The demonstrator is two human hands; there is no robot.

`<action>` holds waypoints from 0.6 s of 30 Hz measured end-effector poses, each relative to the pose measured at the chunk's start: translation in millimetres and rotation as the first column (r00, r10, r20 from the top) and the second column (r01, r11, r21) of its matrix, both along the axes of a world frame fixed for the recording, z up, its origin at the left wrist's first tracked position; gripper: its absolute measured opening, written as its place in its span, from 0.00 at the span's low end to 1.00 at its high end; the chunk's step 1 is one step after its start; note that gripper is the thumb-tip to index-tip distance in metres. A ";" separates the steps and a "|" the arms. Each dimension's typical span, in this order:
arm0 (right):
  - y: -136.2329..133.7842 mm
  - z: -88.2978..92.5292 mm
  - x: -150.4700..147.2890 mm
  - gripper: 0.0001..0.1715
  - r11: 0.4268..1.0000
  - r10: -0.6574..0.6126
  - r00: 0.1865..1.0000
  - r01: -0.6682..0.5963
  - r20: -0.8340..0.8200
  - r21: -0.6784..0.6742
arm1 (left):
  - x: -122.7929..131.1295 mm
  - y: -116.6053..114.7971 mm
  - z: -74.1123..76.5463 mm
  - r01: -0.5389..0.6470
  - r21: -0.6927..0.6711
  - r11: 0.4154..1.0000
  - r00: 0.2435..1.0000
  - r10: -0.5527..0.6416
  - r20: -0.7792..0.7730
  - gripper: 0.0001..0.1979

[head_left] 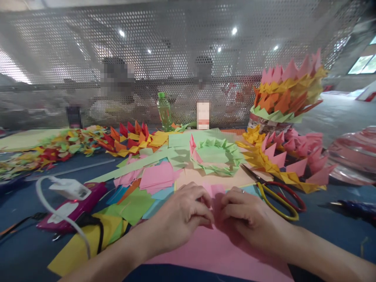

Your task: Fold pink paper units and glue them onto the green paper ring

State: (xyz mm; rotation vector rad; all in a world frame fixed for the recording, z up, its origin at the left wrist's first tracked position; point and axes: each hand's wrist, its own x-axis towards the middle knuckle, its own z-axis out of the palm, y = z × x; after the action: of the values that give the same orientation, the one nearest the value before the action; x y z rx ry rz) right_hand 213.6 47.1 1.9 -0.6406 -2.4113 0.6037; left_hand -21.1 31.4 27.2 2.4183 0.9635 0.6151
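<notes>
My left hand (188,213) and my right hand (246,213) face each other above a large pink sheet (223,250). Between them lies a small pink paper piece (216,196), partly covered. The fingers of my left hand are curled around the left side of this pink paper. On its right side my right hand has its fingers bent and pressed together; what they pinch is hidden. Just beyond the hands is a ring of folded light green paper (219,156) with pink pieces at its left edge. Scissors (273,192) with yellow and red handles lie beside my right hand.
Left: pink squares (157,176), green sheets (136,205), a magenta power strip (73,207) with a white charger and cables. Behind: a green-capped bottle (164,111) before a perforated screen (182,51). Right: yellow and pink folded pieces (282,156), a tiered paper piece (286,94), a pen (352,207).
</notes>
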 end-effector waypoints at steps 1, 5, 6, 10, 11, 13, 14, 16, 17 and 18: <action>0.0 -0.3 0.0 0.25 1.000 0.002 1.000 -0.002 0.004 -0.003 | 0.0 0.0 0.4 0.001 -0.022 1.000 1.000 -0.001 0.002 0.10; 0.2 -1.2 0.7 0.24 0.999 0.029 1.000 -0.028 0.007 -0.040 | 1.1 -2.0 -1.1 -0.032 -0.098 0.995 0.999 0.033 0.006 0.10; 0.1 -1.1 1.2 0.24 0.998 0.044 0.999 -0.043 0.002 -0.051 | 1.6 -2.3 -2.3 -0.046 -0.107 0.993 0.999 0.047 0.006 0.09; -1.3 1.4 4.0 0.22 0.994 0.087 0.996 -0.086 0.016 -0.071 | 5.5 -1.3 -6.2 -0.096 -0.113 0.989 0.995 0.097 0.003 0.08; -1.6 2.3 4.8 0.21 0.994 0.090 0.995 -0.088 0.029 -0.066 | 6.9 -0.9 -6.3 -0.108 -0.111 0.988 0.994 0.109 0.008 0.07; -1.7 4.1 6.2 0.20 0.995 0.089 0.995 -0.086 0.054 -0.056 | 9.7 -0.6 -6.0 -0.130 -0.117 0.985 0.991 0.133 0.018 0.08; -1.5 5.0 6.7 0.20 0.995 0.089 0.994 -0.086 0.060 -0.052 | 11.0 -0.8 -5.6 -0.139 -0.122 0.983 0.989 0.143 0.026 0.08; -0.8 6.3 7.0 0.19 0.995 0.097 0.994 -0.095 0.054 -0.040 | 13.0 -1.3 -5.2 -0.162 -0.136 0.977 0.985 0.168 0.032 0.08; -0.4 6.8 6.9 0.19 0.994 0.105 0.993 -0.103 0.048 -0.030 | 13.6 -1.6 -5.2 -0.177 -0.145 0.973 0.983 0.183 0.031 0.07; -0.1 7.0 6.8 0.18 0.993 0.114 0.993 -0.113 0.042 -0.018 | 14.0 -1.8 -5.2 -0.191 -0.152 0.970 0.980 0.198 0.031 0.07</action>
State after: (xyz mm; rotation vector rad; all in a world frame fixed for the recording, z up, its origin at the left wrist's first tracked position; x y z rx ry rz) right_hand 220.4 47.0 8.9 -0.5306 -2.4988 0.6623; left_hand -7.1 29.6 22.0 2.1867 1.1936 0.6401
